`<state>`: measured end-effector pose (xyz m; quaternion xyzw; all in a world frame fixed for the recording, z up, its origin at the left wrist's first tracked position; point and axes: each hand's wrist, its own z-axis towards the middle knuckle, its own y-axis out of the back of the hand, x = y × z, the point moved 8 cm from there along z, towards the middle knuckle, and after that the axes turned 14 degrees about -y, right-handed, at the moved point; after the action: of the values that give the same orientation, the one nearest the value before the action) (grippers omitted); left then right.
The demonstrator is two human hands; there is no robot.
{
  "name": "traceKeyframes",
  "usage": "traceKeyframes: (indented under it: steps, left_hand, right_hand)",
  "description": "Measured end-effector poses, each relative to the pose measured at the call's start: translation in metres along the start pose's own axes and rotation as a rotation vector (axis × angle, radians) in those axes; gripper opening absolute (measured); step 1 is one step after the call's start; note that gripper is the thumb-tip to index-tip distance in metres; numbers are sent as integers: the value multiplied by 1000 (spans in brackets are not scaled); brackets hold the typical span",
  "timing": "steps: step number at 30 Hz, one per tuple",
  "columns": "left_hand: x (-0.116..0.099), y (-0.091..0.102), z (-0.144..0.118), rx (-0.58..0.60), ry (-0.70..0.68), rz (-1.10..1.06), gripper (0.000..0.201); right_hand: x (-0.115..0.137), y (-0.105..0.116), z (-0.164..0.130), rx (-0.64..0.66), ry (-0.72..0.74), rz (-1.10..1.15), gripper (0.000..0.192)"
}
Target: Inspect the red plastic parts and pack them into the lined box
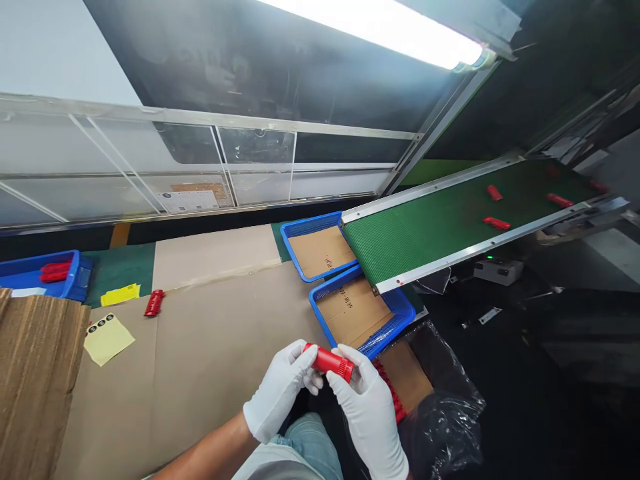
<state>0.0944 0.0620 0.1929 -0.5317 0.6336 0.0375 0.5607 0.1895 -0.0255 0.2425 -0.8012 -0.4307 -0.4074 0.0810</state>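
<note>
To handle the red tube (325,360) well, the two hands should, in my judgement, press it only lightly and evenly, because its round body can roll or slip against glove cloth. It seems good to support both ends, to keep the fingertips away from the middle part so that the surface stays visible, and to turn it slowly, one hand guiding while the other steadies

The gloved left hand (283,383) is closed on the left, smooth end of the tube, with the thumb on top. The gloved right hand (367,397) has the ribbed right end pinched between thumb and finger. So the tube lies directly between the hands, touching both, slanting, with its left end farther and its right end nearer. It is in the air, at the near edge of the covered table (225,340)

Just beyond the hands, a little to the right, stands the near blue basket (320,313). To the far right, other red tubes (497,223) lie on the green conveyor belt (400,237), well apart from the hands
</note>
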Motion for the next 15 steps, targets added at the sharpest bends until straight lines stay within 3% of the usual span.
traceKeyframes:
  steps: [7, 10, 12, 15]
  left_hand:
    - [-4, 7, 4, 18, -17, 114, 61]
    - [-7, 5, 3, 69, -106, 328, 54]
    - [1, 3, 1, 90, -117, 438, 54]
    - [28, -4, 1, 124, -37, 486, 56]
  right_hand:
    - [7, -2, 3, 14, -2, -7, 50]
    - [-7, -8, 5, 171, -39, 122, 47]
    - [-22, -11, 4, 298, -95, 221, 45]
    - [-46, 0, 3, 342, -175, 317, 47]
